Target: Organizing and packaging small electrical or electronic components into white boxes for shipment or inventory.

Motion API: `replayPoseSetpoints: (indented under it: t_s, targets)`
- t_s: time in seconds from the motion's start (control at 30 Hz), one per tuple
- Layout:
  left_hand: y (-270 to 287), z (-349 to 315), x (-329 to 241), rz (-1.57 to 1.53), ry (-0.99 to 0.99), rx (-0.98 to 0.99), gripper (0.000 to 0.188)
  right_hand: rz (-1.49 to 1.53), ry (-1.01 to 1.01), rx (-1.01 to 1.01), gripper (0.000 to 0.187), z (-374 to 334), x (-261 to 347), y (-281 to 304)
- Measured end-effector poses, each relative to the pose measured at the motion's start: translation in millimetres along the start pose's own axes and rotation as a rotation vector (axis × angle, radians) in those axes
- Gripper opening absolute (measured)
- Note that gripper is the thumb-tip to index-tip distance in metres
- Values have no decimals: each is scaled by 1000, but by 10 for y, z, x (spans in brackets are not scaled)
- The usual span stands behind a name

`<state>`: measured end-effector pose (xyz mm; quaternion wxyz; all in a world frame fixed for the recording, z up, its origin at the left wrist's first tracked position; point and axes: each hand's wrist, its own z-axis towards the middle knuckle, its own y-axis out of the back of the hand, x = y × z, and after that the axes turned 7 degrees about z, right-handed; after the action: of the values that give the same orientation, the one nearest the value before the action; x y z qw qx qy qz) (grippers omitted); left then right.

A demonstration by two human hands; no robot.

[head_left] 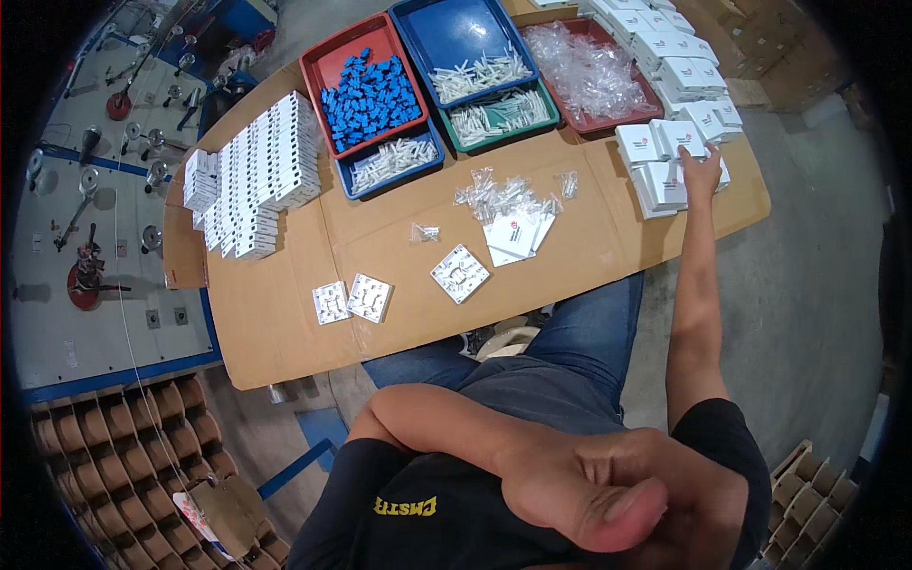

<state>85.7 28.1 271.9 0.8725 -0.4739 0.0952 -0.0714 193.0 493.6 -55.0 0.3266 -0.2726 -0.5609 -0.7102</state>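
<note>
My right hand (701, 173) reaches to the stacks of white square plates (662, 182) at the table's right side. Its thumb and fingers close over the near edge of a white square plate (678, 139) with a small red mark. My left hand (617, 499) is raised close in front of my chest, away from the table. Its thumb points toward the view, and its other fingers are mostly hidden. Before me lies an open-faced white square part (460, 274) with a molded inside. Two similar white square parts (370, 297) lie to its left.
Small clear bags (508, 198) lie beside a few white plates (514, 237). Behind stand a red tray (325, 71) of blue pieces, a blue tray (451, 38) of white plugs and a red tray (622, 123) of clear bags. White boxes (261, 171) are stacked at left.
</note>
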Motion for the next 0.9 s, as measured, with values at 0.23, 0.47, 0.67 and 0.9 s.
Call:
replayPoseSetpoints:
  t_s: [0.23,0.47,0.67,0.9]
  targets:
    - [117,19,46,77,-85,83,81,-148,64,33,94,-61,136,92]
    - [195,-22,63,130,-117,121,76,-363,31,83,90,-290,467,151]
    - [222,-89,16,166,-121,151,67,-483,94,-28,87,-281,357,103]
    - [319,-374,-264,275,-72,-52,59,131,527,69,34,-963,861,-177]
